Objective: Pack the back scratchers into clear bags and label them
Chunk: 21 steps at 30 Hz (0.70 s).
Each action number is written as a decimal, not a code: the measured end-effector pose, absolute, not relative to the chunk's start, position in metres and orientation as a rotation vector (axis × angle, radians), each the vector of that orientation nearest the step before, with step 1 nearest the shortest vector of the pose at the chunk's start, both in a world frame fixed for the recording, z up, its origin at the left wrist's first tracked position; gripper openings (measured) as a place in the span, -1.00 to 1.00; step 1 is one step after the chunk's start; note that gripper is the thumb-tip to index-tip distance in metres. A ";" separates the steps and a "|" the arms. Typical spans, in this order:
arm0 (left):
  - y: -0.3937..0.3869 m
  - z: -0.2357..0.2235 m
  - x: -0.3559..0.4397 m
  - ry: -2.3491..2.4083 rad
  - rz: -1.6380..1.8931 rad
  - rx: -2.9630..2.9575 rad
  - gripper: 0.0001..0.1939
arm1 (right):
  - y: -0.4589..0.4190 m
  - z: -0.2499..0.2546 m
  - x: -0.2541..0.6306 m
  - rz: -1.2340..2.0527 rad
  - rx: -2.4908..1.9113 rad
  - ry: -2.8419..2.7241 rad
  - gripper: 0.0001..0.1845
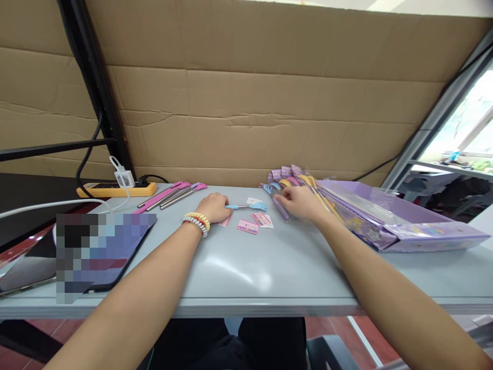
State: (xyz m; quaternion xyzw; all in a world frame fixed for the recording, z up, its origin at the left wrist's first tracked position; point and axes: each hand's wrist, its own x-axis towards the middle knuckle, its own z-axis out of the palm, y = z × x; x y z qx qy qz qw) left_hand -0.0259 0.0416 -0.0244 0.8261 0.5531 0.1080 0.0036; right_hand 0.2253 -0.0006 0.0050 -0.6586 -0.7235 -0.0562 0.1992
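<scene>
My left hand (214, 207) rests on the table, closed around the handle end of a small blue back scratcher (259, 206). Its metal rod and hand-shaped tip stick out to the right. Small pink printed cards (247, 226) lie just below the tip, and one is partly under my left fingers. At the near side of a pile of bagged back scratchers (304, 181), my right hand (298, 201) is closed, its fingertips on a purple-handled back scratcher (281, 209). Its exact grip is partly hidden by the fingers.
Pink and metal back scratchers (173, 195) lie at the left. Closer in is a tablet (115, 252); behind it sits a yellow power strip (115, 189) with a white charger. A purple box (408, 216) stands at the right. Cardboard (269, 97) walls the back.
</scene>
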 end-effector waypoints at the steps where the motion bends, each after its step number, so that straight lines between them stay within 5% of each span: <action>1: 0.041 -0.024 -0.026 1.734 0.335 2.591 -0.63 | 0.000 0.008 0.230 -0.202 -1.865 -1.954 -0.69; 7: 0.041 -0.024 -0.026 1.720 0.310 2.606 -0.61 | 0.003 0.020 0.268 -0.365 -2.025 -1.586 -0.81; 11: 0.040 -0.023 -0.025 1.718 0.288 2.604 -0.60 | 0.004 0.024 0.302 -0.411 -2.207 -1.389 -0.73; 21: 0.039 -0.022 -0.025 1.708 0.295 2.624 -0.63 | 0.014 0.013 0.355 -0.033 -2.564 -1.402 -0.69</action>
